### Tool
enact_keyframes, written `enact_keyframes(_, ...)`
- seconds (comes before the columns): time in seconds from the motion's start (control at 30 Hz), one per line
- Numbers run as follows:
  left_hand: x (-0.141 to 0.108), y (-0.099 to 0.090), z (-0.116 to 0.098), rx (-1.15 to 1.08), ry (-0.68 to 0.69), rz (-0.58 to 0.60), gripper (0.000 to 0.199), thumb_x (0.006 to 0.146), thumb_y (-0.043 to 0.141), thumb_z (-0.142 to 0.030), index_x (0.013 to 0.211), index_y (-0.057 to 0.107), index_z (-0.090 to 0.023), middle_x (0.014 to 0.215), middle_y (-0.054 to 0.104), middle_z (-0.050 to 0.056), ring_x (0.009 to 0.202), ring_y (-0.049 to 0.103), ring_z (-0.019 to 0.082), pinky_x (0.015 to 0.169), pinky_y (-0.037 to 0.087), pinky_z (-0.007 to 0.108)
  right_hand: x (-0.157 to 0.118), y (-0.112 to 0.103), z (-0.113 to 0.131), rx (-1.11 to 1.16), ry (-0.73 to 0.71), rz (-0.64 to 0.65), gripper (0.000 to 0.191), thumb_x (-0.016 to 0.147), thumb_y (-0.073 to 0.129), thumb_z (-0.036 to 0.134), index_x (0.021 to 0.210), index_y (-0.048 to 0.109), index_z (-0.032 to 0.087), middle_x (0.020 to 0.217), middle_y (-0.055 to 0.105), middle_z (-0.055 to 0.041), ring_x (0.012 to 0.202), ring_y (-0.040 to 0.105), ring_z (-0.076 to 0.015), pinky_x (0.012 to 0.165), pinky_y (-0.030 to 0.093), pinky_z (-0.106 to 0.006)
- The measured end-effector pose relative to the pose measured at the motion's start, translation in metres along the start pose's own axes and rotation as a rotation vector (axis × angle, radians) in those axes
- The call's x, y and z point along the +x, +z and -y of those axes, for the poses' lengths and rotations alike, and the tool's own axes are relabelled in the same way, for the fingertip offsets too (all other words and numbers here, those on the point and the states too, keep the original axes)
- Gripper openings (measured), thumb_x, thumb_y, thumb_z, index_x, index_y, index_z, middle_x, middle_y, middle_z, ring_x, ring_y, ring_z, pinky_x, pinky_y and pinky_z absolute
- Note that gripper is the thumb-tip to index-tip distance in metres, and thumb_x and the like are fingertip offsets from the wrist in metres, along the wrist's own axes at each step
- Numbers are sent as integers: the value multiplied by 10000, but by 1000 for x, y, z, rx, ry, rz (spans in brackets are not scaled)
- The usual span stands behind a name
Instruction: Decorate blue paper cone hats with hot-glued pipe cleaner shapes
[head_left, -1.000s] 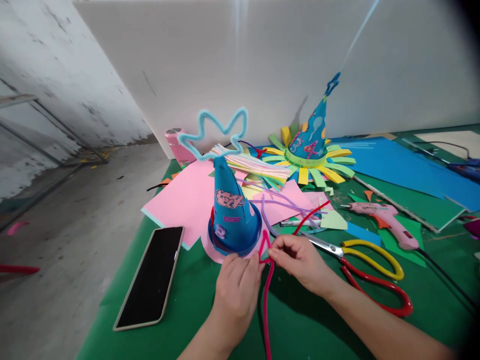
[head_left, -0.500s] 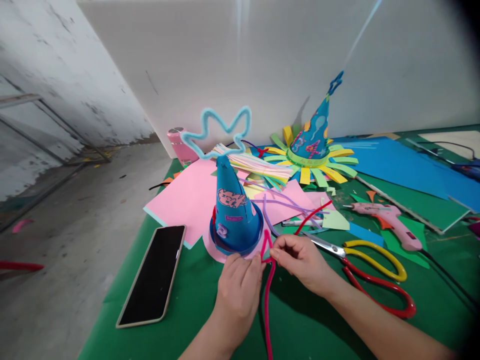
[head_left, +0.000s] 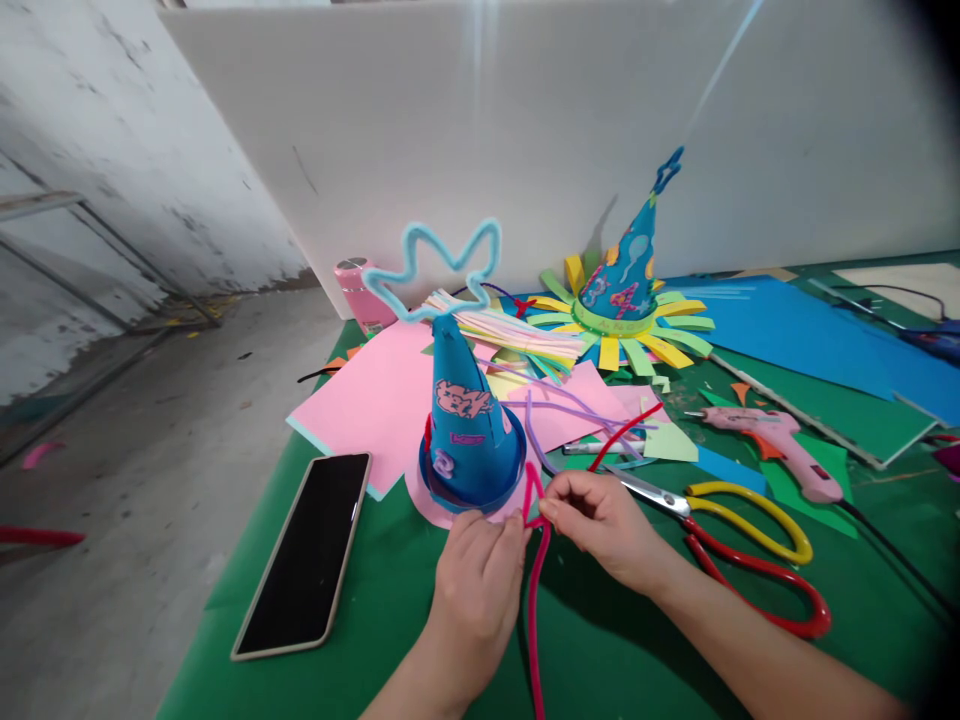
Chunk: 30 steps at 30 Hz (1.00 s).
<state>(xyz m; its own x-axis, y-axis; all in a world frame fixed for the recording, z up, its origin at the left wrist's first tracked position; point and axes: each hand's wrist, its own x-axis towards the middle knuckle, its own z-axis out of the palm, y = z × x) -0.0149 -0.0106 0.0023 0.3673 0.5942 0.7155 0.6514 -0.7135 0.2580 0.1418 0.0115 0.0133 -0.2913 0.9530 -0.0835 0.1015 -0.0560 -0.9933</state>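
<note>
Between my hands is a pink-red pipe cleaner (head_left: pixel 534 610), bent into a narrow point at its top, with a long tail hanging down toward me. My left hand (head_left: pixel 480 585) pinches the bend from the left, fingers closed. From the right, my right hand (head_left: pixel 600 520) grips the same bend between thumb and forefinger. Just behind my left hand stands a blue cone hat (head_left: pixel 469 440) on a pink round base, topped by a light blue fuzzy star outline (head_left: pixel 411 240). A red pipe cleaner (head_left: pixel 626 435) sticks out beyond my right hand.
A phone (head_left: pixel 304 555) lies at the left. Scissors (head_left: pixel 750 555) and a pink glue gun (head_left: pixel 787 440) with its cord lie at the right. Behind are pink paper (head_left: pixel 360 400), paper strips, a second cone hat (head_left: pixel 622 280), blue sheets (head_left: pixel 810 330) and a pink bottle (head_left: pixel 360 295).
</note>
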Motion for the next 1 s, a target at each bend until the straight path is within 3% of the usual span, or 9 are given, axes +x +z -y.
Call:
enact_keyframes(0.13, -1, 2, 0, -26, -38, -13, 187, 722, 526, -39, 891, 566, -108, 607, 599, 56, 558, 532, 150, 552, 460, 296, 1, 0, -2, 5, -3, -6, 194, 763, 518, 271, 617, 468, 153, 524, 357, 61, 452, 288, -56, 411, 219, -185)
enact_keyframes(0.3, -4, 4, 0, -134, -291, 43, 207, 732, 558, -143, 939, 567, -139, 619, 598, 19, 537, 545, 111, 521, 466, 218, 4, -2, -1, 30, -18, -40, 214, 762, 521, 285, 605, 468, 150, 492, 356, 71, 426, 286, -49, 401, 222, -181)
enact_keyframes(0.37, -4, 4, -1, -140, -326, 69, 191, 726, 568, -158, 916, 571, -140, 609, 592, 12, 523, 539, 106, 515, 463, 214, 4, -3, -1, 45, -16, -42, 216, 763, 520, 285, 604, 467, 149, 484, 358, 74, 418, 289, -46, 399, 224, -179)
enact_keyframes(0.63, -3, 4, 2, 29, -32, -20, 181, 726, 505, -25, 878, 541, -116, 635, 584, 60, 587, 518, 155, 554, 441, 293, 2, 1, -5, 69, 8, -13, 215, 764, 520, 296, 619, 459, 150, 497, 361, 71, 413, 294, -43, 395, 223, -179)
enact_keyframes(1.0, 1, 1, 3, 59, 24, 95, 90, 765, 469, -73, 806, 544, -102, 582, 553, 46, 539, 472, 143, 530, 404, 293, 3, -1, -3, 13, -8, -1, 215, 749, 522, 297, 603, 453, 155, 519, 360, 62, 446, 289, -54, 411, 220, -183)
